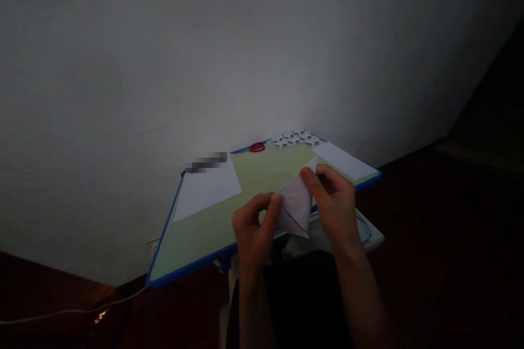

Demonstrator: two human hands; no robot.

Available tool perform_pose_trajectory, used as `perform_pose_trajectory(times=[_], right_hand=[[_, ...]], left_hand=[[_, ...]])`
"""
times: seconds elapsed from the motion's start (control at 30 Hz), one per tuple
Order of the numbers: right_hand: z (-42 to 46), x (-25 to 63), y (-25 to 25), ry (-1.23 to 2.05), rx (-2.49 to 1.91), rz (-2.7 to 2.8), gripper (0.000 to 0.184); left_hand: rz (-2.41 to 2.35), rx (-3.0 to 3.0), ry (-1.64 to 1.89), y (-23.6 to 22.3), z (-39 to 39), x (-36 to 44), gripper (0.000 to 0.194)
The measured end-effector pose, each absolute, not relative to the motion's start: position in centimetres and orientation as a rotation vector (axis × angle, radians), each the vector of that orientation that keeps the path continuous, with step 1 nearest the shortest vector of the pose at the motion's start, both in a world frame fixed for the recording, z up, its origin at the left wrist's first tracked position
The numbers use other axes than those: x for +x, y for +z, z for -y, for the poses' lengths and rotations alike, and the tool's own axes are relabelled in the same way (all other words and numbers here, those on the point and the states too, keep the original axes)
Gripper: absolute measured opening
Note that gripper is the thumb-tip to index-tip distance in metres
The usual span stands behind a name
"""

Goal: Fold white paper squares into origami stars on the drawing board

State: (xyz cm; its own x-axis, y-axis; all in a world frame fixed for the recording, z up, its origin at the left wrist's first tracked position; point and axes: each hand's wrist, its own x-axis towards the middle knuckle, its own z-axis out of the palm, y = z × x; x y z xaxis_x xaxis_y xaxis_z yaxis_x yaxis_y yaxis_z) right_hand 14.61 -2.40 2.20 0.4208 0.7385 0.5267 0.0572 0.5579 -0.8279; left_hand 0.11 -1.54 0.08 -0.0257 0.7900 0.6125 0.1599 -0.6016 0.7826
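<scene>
A folded white sheet of paper (295, 202) is held up above the near edge of the table, with a pointed corner at its top and a dark crease line across its lower part. My left hand (256, 223) pinches its left corner between thumb and fingers. Near the upper right point, my right hand (332, 196) grips the same paper, thumb on the front face. The fingertips behind the paper are hidden.
The green table (204, 240) has a blue rim and stands against a pale wall (204, 54). On it lie white sheets at left (208, 188) and right (347, 161), red-handled scissors (257, 147) and several small folded paper pieces (297, 138). A white cable (73, 311) runs at lower left.
</scene>
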Motion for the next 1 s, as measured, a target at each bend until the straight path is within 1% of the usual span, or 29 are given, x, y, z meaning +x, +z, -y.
perform_pose_trajectory(times=[0.2,0.37,0.5,0.63,0.77,0.9,1.0], right_hand=[[2.4,14.5,2.1,0.496,-0.902,1.055,0.033],[2.5,14.8,2.1,0.477,-0.887,1.155,0.031],[2.7,15.0,2.2,0.44,-0.903,1.296,0.033],[2.7,14.9,2.3,0.457,-0.899,1.308,0.032],[2.6,14.7,2.1,0.366,-0.935,1.31,0.034],[2.3,14.5,2.0,0.243,-0.949,1.321,0.031],[2.2,14.4,2.0,0.251,-0.929,1.309,0.03]], left_hand=[[-0.998,1.756,1.605,-0.1,1.4,-0.1,0.019],[-0.945,1.77,1.594,0.2,1.6,0.2,0.019],[-1.013,1.849,1.585,0.6,2.0,0.6,0.017],[-1.054,1.852,1.622,0.9,2.2,0.7,0.018],[-1.042,1.834,1.64,1.0,2.4,1.0,0.018],[-1.008,1.801,1.67,0.8,2.3,1.3,0.016],[-0.993,1.793,1.675,0.6,2.2,1.3,0.016]])
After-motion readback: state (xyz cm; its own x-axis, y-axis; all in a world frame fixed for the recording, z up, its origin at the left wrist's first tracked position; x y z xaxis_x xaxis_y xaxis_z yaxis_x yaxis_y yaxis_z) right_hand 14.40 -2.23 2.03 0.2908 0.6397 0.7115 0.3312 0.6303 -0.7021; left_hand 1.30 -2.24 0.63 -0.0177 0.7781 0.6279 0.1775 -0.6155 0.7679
